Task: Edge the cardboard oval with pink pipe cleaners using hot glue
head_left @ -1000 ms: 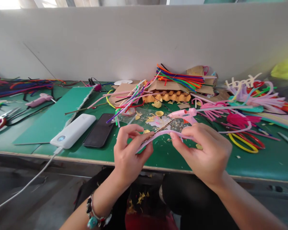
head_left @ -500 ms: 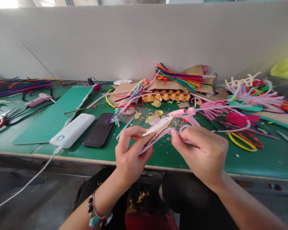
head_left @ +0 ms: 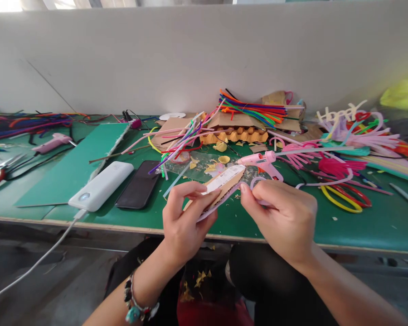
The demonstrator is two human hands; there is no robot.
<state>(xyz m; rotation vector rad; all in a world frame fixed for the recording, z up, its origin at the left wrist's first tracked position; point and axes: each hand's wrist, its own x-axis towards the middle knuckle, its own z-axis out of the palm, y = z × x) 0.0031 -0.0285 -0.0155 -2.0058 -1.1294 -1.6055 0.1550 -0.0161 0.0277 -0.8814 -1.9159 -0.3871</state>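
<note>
Between thumb and fingers, my left hand (head_left: pixel 187 222) pinches a cut cardboard piece (head_left: pixel 231 179) with a white printed label on its upper face. A pale lilac pipe cleaner (head_left: pixel 221 202) runs along the cardboard's near edge. My right hand (head_left: pixel 280 217) is closed on the same pipe cleaner near the cardboard's tip, and a loop of it shows above my fingers. Just beyond my hands, a pink hot glue gun (head_left: pixel 258 159) lies on the table with a glue stick out of its back.
A white power bank (head_left: pixel 102 185) with a cable and a black phone (head_left: pixel 138 184) lie to the left. Behind are an egg carton (head_left: pixel 234 136) and a bundle of coloured pipe cleaners (head_left: pixel 251 108). Scissors (head_left: pixel 2 172) rest at far left; yellow loops (head_left: pixel 342 199) lie right.
My right hand has shifted slightly left, closer to the cardboard. The cardboard's labelled face is turned a little more into view. Both hands keep their grips.
</note>
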